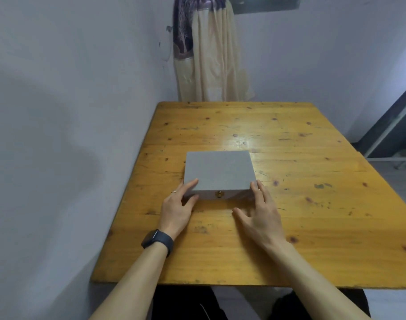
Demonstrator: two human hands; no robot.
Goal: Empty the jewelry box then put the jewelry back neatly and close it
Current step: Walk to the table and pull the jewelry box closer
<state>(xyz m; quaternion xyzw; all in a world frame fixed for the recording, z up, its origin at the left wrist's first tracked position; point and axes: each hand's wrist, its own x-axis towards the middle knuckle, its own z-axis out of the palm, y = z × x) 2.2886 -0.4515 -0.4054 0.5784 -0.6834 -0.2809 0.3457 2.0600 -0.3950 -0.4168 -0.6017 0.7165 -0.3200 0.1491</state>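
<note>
A grey jewelry box (218, 172) lies closed on the wooden table (289, 227), with a small brass clasp (219, 194) on its near face. My left hand (177, 209) wears a ring and a dark watch; its fingers rest on the box's near left corner and its thumb touches the front face. My right hand (258, 215) is spread open by the near right corner, its fingertips touching the box's right edge and its thumb apart over the table. No jewelry shows.
A white wall runs close along the table's left side. A cream and purple cloth (206, 49) hangs behind the far edge. A dark frame (391, 125) stands at the far right. My dark-clothed legs show below the near edge.
</note>
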